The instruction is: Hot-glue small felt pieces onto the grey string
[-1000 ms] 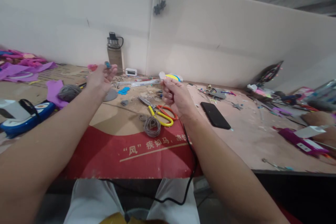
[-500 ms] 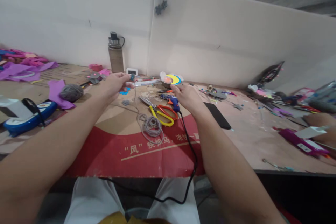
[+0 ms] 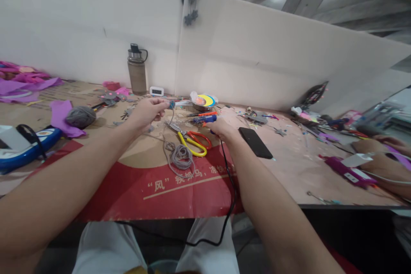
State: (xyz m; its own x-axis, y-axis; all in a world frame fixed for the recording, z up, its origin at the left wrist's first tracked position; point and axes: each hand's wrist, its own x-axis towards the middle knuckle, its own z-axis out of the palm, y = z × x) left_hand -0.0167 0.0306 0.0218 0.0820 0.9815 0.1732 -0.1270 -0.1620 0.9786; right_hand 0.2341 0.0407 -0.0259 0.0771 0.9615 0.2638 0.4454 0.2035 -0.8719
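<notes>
My left hand (image 3: 148, 111) pinches a small teal felt piece (image 3: 172, 104) above the table, and a grey yarn strand (image 3: 168, 130) hangs from it to a loose grey yarn coil (image 3: 180, 156). My right hand (image 3: 221, 127) is closed round the grip of a blue glue gun (image 3: 205, 118), whose nozzle points left toward the teal piece. The gun's black cord (image 3: 227, 180) runs back over the table edge. Yellow and orange scissors (image 3: 194, 141) lie between my hands.
A black phone (image 3: 255, 142) lies right of my right hand. A grey yarn ball (image 3: 81, 116), purple felt (image 3: 61, 113), a blue and white device (image 3: 22, 147) sit left; a bottle (image 3: 136, 70) and a bowl (image 3: 203, 101) at the back. Another person's arm (image 3: 382, 162) rests far right.
My right hand dropped to the table and took hold of the blue glue gun, lifting it. My left hand carried the teal piece and yarn rightward toward the centre.
</notes>
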